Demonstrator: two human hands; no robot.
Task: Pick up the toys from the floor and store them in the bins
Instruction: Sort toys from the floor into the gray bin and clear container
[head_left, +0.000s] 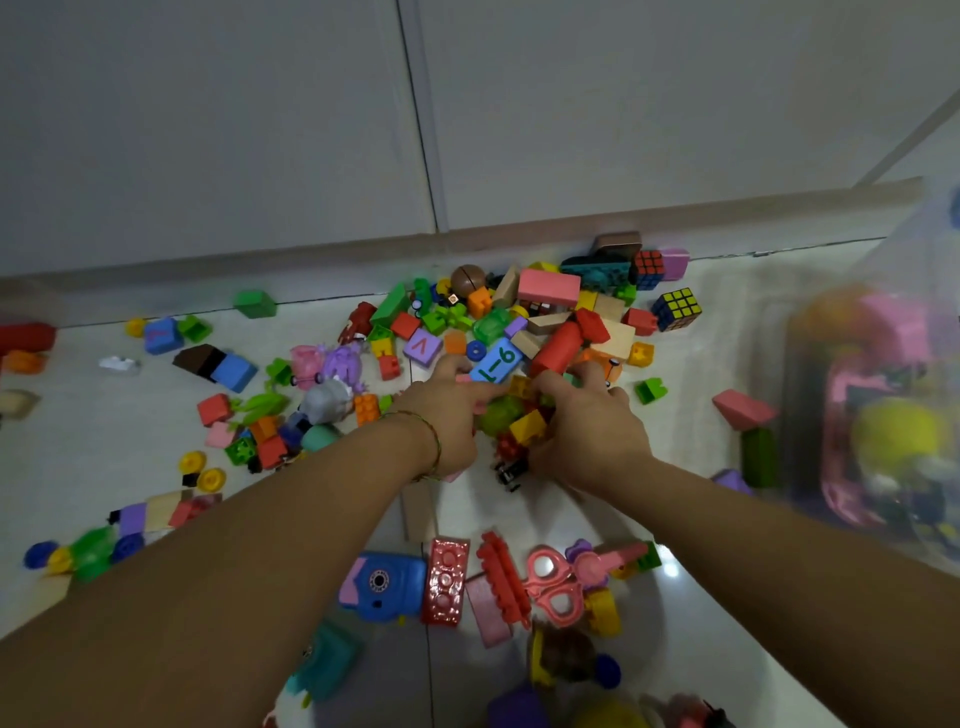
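Although a clear bin (914, 270) at the right is already being filled with a share of the playthings, the job is being judged as far from finished. Most of the toys (548, 287) are being left strewn over the floor (727, 322), heaped against the wall and scattered to the left and nearer the camera. A cluster of small blocks (527, 427) in the middle of the heap is being scooped between both hands. The left hand (447, 415) and the right hand (589, 431) are being held with fingers curled round it from either side. Lifting and carrying over to the bin are being left to do. The bin is being blurred and cut off by the frame edge, so its contents are being made out only as pink and yellow shapes, possibly balls. Some fingertips are being hidden among the blocks.
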